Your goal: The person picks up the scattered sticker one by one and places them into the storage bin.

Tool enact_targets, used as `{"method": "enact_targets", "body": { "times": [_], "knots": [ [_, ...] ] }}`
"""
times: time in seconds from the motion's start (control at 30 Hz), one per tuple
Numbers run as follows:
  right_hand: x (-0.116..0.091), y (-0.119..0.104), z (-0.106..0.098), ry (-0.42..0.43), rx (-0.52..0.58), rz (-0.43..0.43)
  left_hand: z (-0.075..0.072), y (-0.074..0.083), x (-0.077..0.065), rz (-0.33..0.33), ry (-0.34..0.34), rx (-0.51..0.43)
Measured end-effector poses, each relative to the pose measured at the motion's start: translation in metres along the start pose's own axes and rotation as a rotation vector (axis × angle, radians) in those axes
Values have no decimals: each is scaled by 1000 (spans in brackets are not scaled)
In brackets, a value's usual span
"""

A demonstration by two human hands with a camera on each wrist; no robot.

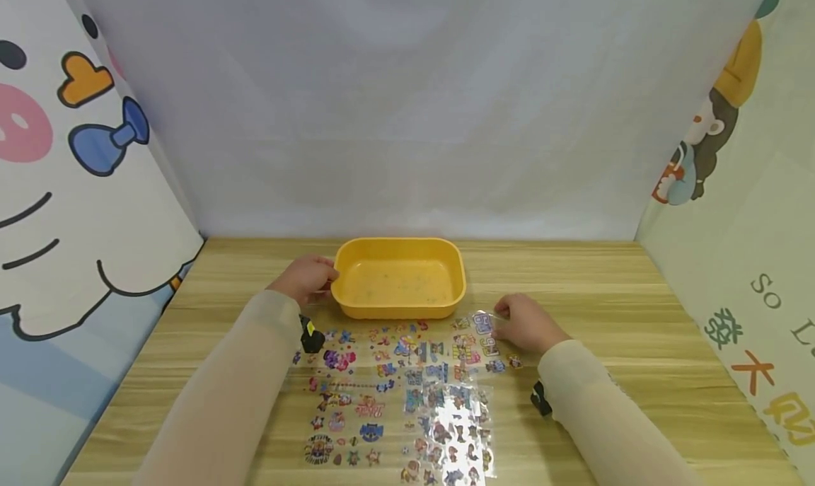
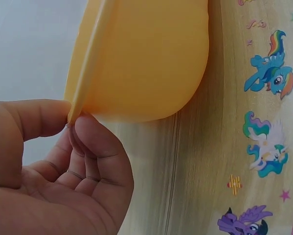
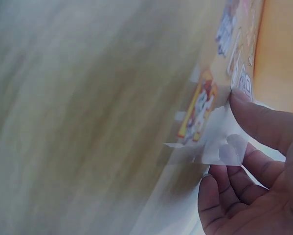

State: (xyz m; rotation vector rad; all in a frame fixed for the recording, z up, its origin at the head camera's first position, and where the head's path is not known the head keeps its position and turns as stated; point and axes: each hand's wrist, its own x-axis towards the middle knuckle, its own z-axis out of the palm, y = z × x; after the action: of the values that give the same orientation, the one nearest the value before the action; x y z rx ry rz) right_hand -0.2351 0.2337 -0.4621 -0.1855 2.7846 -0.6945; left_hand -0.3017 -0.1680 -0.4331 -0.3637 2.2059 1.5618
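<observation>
At the left end of the yellow plastic basin [image 1: 397, 313], my left hand [image 1: 308, 278] pinches the rim between thumb and fingers. The left wrist view shows the thumb [image 2: 46, 117] on one side of that rim and curled fingers on the other. My right hand [image 1: 527, 323] pinches the top right corner of a clear sticker sheet [image 1: 467, 350] with cartoon prints. In the right wrist view the transparent corner [image 3: 224, 149] lies between thumb and fingers, bent up from the wood. Faint bluish-green marks show on the basin's floor.
More clear sticker sheets, one with pony stickers [image 2: 271, 73] and one with a bright glare [image 1: 448, 429], lie overlapping in front of the basin on the wooden table [image 1: 573, 274]. A white curtain [image 1: 407, 118] hangs behind; printed cloths hang on both sides.
</observation>
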Motion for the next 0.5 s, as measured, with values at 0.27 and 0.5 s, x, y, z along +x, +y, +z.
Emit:
{"method": "enact_targets", "body": {
  "times": [0.27,0.5],
  "knots": [
    [1,5,2,0,92,23,-1,-1,1,5,-1,5],
    [-2,9,3,14,162,4,-2,-3,5,10,3,-1]
  ]
}}
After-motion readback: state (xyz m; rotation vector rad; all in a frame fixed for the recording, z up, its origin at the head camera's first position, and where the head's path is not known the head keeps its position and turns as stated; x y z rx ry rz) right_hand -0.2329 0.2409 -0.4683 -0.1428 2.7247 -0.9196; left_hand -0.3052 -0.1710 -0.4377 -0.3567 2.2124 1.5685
